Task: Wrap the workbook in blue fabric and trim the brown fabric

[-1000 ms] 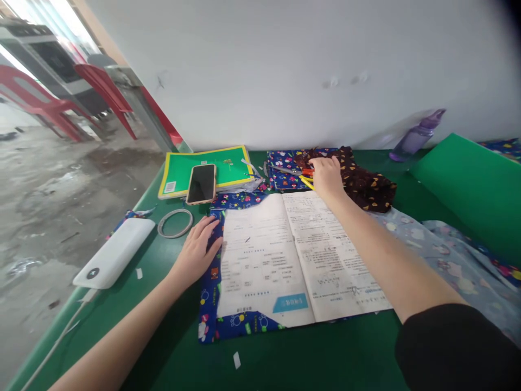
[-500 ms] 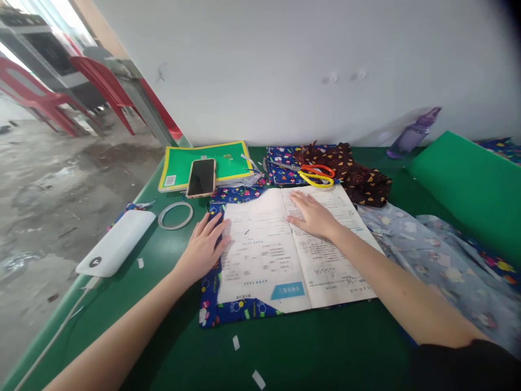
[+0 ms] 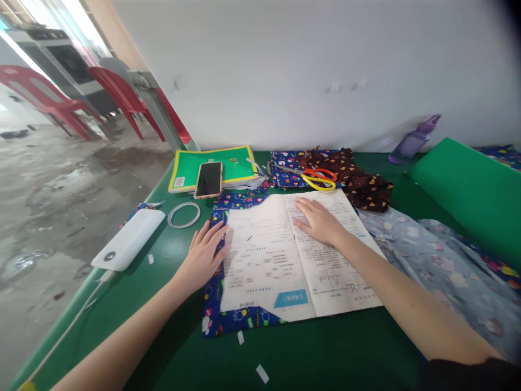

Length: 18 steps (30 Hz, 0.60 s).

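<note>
When viewed from the head camera, find open booklet (image 3: 260, 271) lying flat on green worktop (image 3: 171, 347), with blue patterned cover (image 3: 211, 304) showing along the left page's outer, top and bottom edges. Judge light and floppy in the leaves, easily creased or torn; probably firmer with cover and page taken together. Expect dry grip on paper, perhaps more slide on the cover. Best held by the outer edges with support under the spine, not by a single corner. Note left hand (image 3: 205, 256) at the left edge, fingers loosely spread, tips over the page margin, thumb apart. Note right hand (image 3: 320, 222) laid low on the right page near the fold, fingers fairly close together, extended, thumb held away, apparently touching paper. Pinching nothing visible in either. Record scissors (image 3: 299, 172) just beyond the top edge, untouched.
</note>
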### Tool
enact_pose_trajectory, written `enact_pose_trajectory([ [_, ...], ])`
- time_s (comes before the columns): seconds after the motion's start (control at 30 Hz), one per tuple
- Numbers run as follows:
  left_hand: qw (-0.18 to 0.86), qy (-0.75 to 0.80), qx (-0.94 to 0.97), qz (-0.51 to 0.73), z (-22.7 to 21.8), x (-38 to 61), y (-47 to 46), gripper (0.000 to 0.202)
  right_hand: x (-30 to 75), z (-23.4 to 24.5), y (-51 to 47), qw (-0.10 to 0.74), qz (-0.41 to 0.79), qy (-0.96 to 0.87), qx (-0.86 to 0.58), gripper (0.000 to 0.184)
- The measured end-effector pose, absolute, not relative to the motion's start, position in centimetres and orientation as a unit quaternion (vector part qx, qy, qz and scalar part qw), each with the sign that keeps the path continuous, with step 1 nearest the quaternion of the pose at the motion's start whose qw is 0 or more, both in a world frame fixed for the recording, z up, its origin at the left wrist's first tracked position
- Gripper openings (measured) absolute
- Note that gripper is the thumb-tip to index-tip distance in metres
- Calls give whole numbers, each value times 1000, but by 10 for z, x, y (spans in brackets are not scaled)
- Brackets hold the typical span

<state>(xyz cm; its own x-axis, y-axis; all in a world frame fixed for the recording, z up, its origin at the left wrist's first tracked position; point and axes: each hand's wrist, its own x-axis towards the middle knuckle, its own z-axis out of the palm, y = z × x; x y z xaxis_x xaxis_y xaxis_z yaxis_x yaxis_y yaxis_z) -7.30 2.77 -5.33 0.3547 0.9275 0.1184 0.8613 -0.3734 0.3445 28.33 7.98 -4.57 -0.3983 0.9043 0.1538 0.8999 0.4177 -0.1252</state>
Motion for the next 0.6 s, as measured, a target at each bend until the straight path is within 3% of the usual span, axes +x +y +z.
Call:
enact_pose_trajectory([
  [0.27, 105, 549, 797, 231, -55, -81, 29, 47, 365, -30, 44, 70, -42, -701, -708, 41],
  [0.6, 180, 579, 746, 277, -47, -82, 26, 41, 385, -47, 18, 72, -5, -636, -768, 52],
])
